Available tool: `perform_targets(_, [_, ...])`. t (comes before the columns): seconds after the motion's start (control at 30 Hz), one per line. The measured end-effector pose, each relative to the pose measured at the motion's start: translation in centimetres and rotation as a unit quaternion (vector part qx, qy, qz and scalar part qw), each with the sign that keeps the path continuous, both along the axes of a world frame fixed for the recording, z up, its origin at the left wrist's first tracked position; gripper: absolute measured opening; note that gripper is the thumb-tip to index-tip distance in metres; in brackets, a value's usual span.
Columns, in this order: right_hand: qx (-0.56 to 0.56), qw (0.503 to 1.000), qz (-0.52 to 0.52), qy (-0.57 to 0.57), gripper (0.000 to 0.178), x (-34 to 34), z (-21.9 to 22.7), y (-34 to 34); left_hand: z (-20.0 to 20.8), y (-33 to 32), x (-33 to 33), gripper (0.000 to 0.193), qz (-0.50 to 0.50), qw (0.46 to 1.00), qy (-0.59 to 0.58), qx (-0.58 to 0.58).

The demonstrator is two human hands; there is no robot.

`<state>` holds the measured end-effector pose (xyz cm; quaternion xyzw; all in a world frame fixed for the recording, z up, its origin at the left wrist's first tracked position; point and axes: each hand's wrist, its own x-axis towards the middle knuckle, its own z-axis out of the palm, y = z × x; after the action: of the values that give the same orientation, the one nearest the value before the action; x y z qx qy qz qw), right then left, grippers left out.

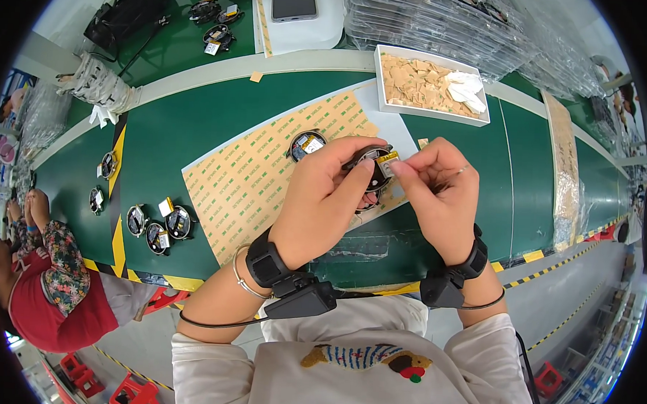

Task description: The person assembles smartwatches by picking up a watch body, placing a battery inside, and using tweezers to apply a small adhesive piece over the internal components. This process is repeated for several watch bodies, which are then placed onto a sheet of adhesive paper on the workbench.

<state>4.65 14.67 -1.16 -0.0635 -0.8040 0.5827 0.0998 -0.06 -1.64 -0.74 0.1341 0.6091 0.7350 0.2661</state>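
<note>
The adhesive backing sheet (pixel 242 169) is tan, patterned all over with small green print, against a deep green bench top (pixel 483 180). At the sheet's right end, the round electronic module (pixel 377 181) is black with a yellow-and-white battery (pixel 387 166); beyond the sheet, a white box (pixel 434 115) holds tan paper scraps (pixel 415 80). Left of the sheet runs yellow-and-black hazard tape (pixel 118 243), and on its near side, a white shirt (pixel 294 388) bears a blue-and-white striped dog motif (pixel 360 357).

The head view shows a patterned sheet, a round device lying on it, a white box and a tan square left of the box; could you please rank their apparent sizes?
Patterned sheet (largest)
White box
Round device
Tan square (smallest)
</note>
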Motion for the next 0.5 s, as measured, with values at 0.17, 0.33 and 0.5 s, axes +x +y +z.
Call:
perform_targets(0.17, [-0.004, 1.000, -0.001, 0.011, 0.012, 0.0, 0.6, -0.9, -0.3, 0.4, -0.1, 0.023, 0.037, 0.999, 0.012, -0.020])
perform_targets(0.33, [0.199, 0.971, -0.023, 0.128, 0.014, 0.0, 0.5, -1.4, -0.7, 1.1, 0.2, 0.024, 0.065, 0.997, 0.030, -0.001])
perform_targets(0.5, [0.254, 0.939, -0.017, 0.232, 0.014, -0.1, 0.1, -1.3, -0.9, 1.1, 0.5, 0.028, 0.059, 0.997, 0.000, 0.046])
